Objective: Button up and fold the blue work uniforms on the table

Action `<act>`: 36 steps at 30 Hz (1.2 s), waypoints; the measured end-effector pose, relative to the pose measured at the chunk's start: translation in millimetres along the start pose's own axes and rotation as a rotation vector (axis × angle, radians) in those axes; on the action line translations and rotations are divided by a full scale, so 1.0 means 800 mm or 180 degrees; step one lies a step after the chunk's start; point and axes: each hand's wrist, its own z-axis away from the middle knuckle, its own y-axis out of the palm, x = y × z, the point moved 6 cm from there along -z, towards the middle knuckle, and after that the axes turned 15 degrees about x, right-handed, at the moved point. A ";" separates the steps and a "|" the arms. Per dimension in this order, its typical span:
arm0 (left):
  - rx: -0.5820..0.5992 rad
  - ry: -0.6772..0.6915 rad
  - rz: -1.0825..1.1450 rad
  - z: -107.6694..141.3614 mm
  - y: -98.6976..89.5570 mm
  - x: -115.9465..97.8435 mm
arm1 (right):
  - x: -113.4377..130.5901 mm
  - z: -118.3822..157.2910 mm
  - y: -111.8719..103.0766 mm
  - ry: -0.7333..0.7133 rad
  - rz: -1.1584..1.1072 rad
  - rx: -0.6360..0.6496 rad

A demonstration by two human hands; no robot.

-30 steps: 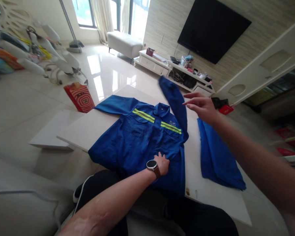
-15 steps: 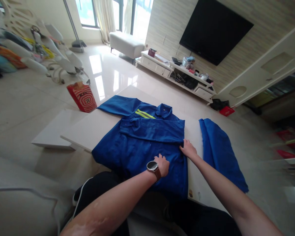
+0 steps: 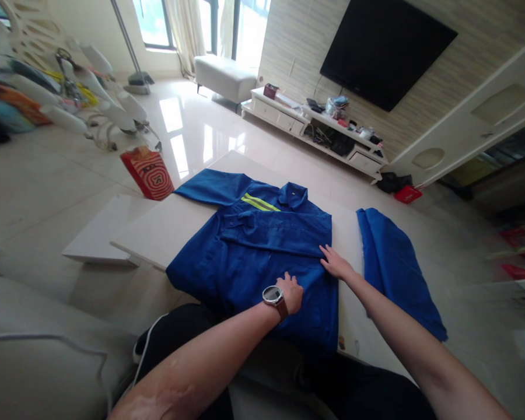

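A blue work jacket (image 3: 262, 268) with a yellow and grey reflective stripe lies spread on a white table (image 3: 153, 224), its collar at the far side. One sleeve is folded across the chest; the other reaches out to the left. My left hand (image 3: 292, 293), with a watch on the wrist, rests on the jacket's lower front, fingers spread. At the jacket's right edge, by the folded sleeve, my right hand (image 3: 335, 263) lies on the cloth with its fingers stretched out. Right of the jacket is a folded blue garment (image 3: 394, 262).
A red striped paper bag (image 3: 149, 173) stands left of the table, near a white box-like panel (image 3: 98, 230). Beyond are a long TV cabinet (image 3: 284, 119) with clutter and a white bench (image 3: 223, 77). My legs are under the table's near edge.
My right hand has moved slightly left from the jacket's edge onto the cloth, its fingers now straighter. The right side of the folded sleeve lies a bit flatter. My left hand stays nearly in place.
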 end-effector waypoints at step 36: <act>-0.2479 -0.0138 0.3354 0.052 -0.128 0.196 | 0.101 0.289 0.023 -0.1387 0.0035 0.0353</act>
